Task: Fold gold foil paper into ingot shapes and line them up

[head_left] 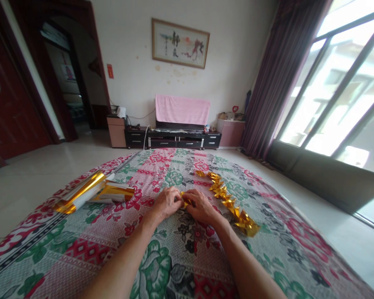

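Note:
My left hand (167, 202) and my right hand (201, 205) meet over the middle of a flowered cloth (162, 257), fingers curled and pinched together on a small piece of gold foil paper (184, 200) held between them. Most of that piece is hidden by the fingers. To the right of my right hand runs a row of several folded gold foil pieces (228, 199), from near the wrist to further back on the cloth. At the left lies a stack of flat gold foil sheets (91, 192).
The cloth covers a wide surface with tiled floor (34, 174) around it. Against the far wall stands a low dark cabinet (174, 140) with a pink cloth over a screen. Large windows and a curtain are on the right, dark doors on the left.

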